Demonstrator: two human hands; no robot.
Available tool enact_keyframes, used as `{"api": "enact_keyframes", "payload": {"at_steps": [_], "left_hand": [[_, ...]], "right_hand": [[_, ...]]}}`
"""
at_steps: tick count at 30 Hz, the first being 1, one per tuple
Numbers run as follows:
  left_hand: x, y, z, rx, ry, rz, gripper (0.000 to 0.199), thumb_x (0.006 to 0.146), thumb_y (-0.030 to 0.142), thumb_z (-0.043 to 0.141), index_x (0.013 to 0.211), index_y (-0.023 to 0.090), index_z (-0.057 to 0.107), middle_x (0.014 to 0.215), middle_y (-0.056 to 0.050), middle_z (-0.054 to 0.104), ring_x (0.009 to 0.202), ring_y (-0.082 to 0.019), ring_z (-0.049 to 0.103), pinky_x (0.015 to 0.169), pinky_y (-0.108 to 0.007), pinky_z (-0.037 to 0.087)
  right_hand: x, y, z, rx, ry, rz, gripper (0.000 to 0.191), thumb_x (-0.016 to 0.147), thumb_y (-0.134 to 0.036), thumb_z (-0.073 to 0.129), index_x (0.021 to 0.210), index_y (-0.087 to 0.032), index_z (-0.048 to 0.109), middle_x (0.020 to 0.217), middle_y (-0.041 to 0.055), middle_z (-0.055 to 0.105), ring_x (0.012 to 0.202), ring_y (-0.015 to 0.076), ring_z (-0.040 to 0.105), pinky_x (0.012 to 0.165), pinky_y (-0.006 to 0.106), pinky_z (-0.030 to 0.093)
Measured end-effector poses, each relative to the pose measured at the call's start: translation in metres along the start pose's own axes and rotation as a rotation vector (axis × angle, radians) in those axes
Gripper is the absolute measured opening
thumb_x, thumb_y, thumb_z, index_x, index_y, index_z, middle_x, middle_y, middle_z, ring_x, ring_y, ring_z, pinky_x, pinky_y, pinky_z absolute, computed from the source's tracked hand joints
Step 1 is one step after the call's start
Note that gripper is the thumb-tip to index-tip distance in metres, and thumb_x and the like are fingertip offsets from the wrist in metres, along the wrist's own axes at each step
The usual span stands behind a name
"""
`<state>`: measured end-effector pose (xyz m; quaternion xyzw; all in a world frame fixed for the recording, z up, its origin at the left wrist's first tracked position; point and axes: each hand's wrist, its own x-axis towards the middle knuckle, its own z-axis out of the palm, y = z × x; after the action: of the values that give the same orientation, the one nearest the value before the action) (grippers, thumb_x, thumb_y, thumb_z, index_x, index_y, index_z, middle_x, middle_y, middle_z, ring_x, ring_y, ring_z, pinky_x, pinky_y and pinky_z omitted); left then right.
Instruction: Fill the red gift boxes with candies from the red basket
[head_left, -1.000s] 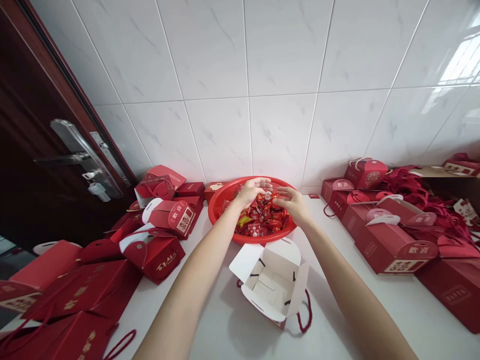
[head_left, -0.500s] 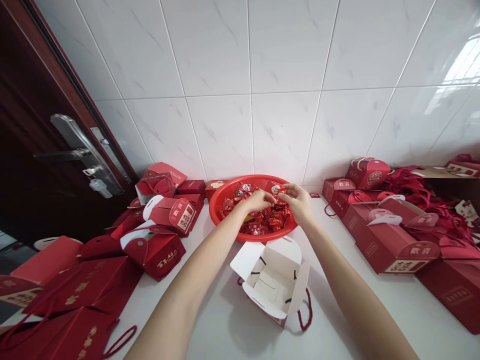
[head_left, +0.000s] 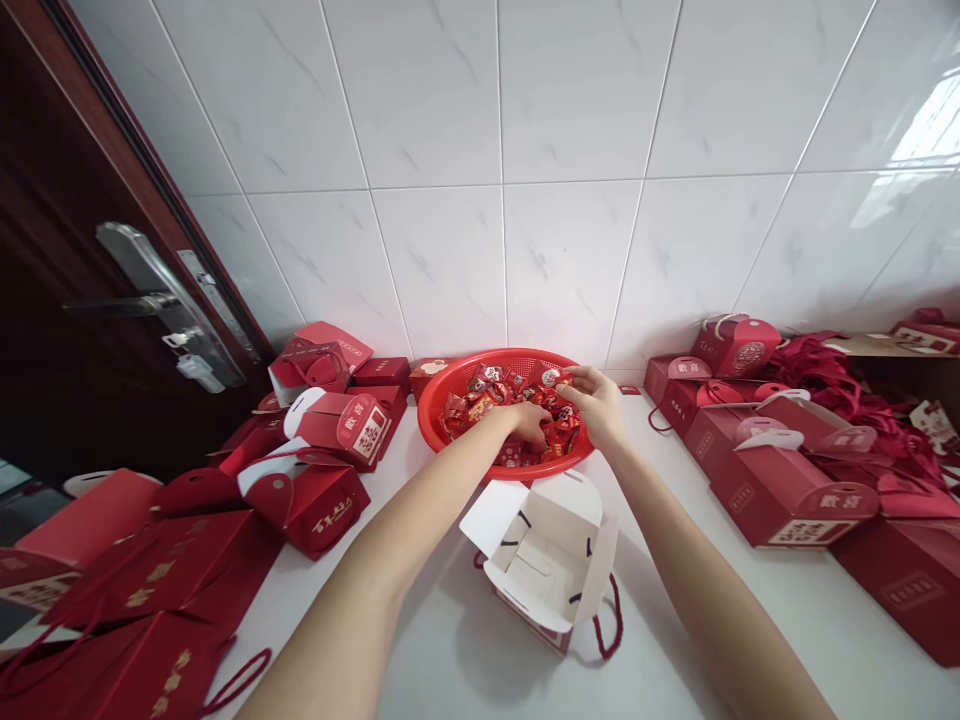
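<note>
A red plastic basket (head_left: 433, 424) holds many red-wrapped candies (head_left: 517, 385). Over its right rim, my right hand (head_left: 596, 400) pinches a wrapped candy (head_left: 553, 377) between thumb and fingers. My left hand (head_left: 529, 424) reaches down among the candies with its fingers curled; the fingertips are hidden, so whatever they grip cannot be made out. In front of the basket, between my forearms, stands an open gift box (head_left: 547, 575) with a white inside, its flaps spread and a dark red cord handle (head_left: 616, 625) at its right side. I see no candy inside it.
Red gift boxes (head_left: 180, 570) are grouped on the left of the white table (head_left: 420, 650), and more boxes (head_left: 795, 480) line the right. Dark red ribbons (head_left: 832, 385) lie behind those. A tiled wall (head_left: 570, 270) backs the table; a door with keys (head_left: 196, 370) is at left.
My left hand has moved lower and slightly nearer me within the basket, down into the candies. My right hand stays by the right rim with its candy. The gift box keeps its place.
</note>
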<state>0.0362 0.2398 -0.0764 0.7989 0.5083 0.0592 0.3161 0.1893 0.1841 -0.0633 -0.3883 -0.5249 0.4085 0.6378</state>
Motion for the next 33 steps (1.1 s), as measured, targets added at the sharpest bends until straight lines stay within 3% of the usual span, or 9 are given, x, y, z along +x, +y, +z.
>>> {"api": "enact_keyframes", "payload": {"at_steps": [4,8,12,16,21,26,33], "left_hand": [[0.002,-0.008,-0.005,0.015,-0.104,-0.032,0.029,0.039,0.014,0.081,0.064,0.024,0.07,0.061,0.002,0.065,0.067,-0.024,0.063,0.065,-0.03,0.048],[-0.002,-0.01,-0.008,0.0,-0.161,-0.049,0.032,0.038,0.011,0.08,0.066,0.026,0.073,0.058,0.004,0.064,0.059,-0.02,0.06,0.06,-0.028,0.046],[-0.015,-0.005,-0.012,-0.043,-0.153,-0.062,0.02,0.044,0.021,0.085,0.059,0.023,0.071,0.059,0.001,0.066,0.059,-0.02,0.06,0.058,-0.027,0.045],[-0.026,0.003,-0.021,-0.121,-0.066,-0.042,0.016,0.059,0.031,0.084,0.061,0.02,0.072,0.066,-0.002,0.07,0.067,-0.022,0.063,0.067,-0.03,0.048],[-0.034,0.012,-0.032,-0.447,0.185,0.103,0.015,0.073,0.03,0.078,0.085,0.02,0.077,0.093,-0.003,0.076,0.096,-0.021,0.065,0.089,-0.03,0.048],[-0.041,0.02,-0.036,-0.775,0.256,0.056,0.022,0.078,0.021,0.072,0.1,0.019,0.075,0.101,-0.006,0.074,0.094,-0.022,0.066,0.08,-0.032,0.051],[-0.042,0.019,-0.038,-0.905,0.307,0.139,0.023,0.075,0.016,0.076,0.098,0.017,0.072,0.099,-0.005,0.073,0.092,-0.019,0.066,0.08,-0.03,0.052]], "right_hand": [[0.0,0.001,-0.001,-0.02,0.007,-0.009,0.031,0.061,-0.031,0.077,0.088,-0.02,0.067,0.079,0.0028,0.071,0.081,0.0217,0.067,0.076,0.038,0.055],[0.0,0.001,-0.001,0.001,0.005,-0.009,0.031,0.061,-0.032,0.078,0.087,-0.021,0.067,0.082,0.0033,0.072,0.082,0.0217,0.067,0.076,0.037,0.055],[0.0,-0.001,-0.001,0.02,-0.002,0.004,0.033,0.06,-0.034,0.08,0.087,-0.022,0.066,0.08,0.0028,0.072,0.082,0.022,0.067,0.076,0.037,0.054],[0.0,-0.003,0.0,0.051,-0.007,0.011,0.034,0.061,-0.038,0.081,0.087,-0.022,0.067,0.08,0.0027,0.073,0.083,0.0228,0.069,0.078,0.038,0.055],[0.001,-0.003,0.002,0.137,0.08,0.017,0.036,0.059,-0.042,0.081,0.085,-0.021,0.066,0.085,0.0047,0.076,0.087,0.0242,0.07,0.081,0.039,0.055],[0.003,-0.003,0.002,0.186,0.11,0.037,0.041,0.06,-0.046,0.081,0.088,-0.02,0.067,0.089,0.0056,0.077,0.088,0.0244,0.07,0.083,0.039,0.055],[0.003,-0.004,0.003,0.166,0.106,0.065,0.041,0.061,-0.052,0.08,0.081,-0.021,0.063,0.081,0.0036,0.074,0.08,0.0221,0.069,0.073,0.035,0.054]]}}
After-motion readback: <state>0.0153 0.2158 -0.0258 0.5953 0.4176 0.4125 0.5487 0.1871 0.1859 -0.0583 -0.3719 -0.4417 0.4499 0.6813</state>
